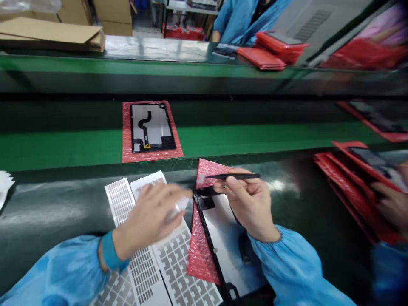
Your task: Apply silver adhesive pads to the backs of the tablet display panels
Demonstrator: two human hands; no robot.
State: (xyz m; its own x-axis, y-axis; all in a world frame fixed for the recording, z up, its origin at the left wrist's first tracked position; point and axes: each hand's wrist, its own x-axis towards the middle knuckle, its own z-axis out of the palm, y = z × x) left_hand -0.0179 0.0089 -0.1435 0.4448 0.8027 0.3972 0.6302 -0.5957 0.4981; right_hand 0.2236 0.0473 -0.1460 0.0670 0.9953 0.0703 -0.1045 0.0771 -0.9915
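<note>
1. Over the dark worktop, the left hand [149, 216] is a blur, fingers stretched towards the panel's top corner; whether they pinch the pale scrap by the thumb, I can't tell.
2. And the right hand [251, 206]! Fingers closed round black tweezers [236, 176], tips pointing left; whether those tips grip anything is too small to call.
3. Below sits the flat panel [225, 238], slanting across pink bubble wrap [202, 255], its right side covered by hand and sleeve, its near end running towards the bottom of the view.
4. Sticker sheets [178, 255] lie left of it, partly under the left forearm, lower edges cut off.
5. Beyond, a second panel [156, 123] rests on its own pink wrap on the green strip.
6. Out right, red pouches [350, 191] crowd the side, a co-worker's hand [390, 204] smeared and clipped there.
7. Across the back ledge: cardboard [51, 32] left, red packets [270, 53] right.
</note>
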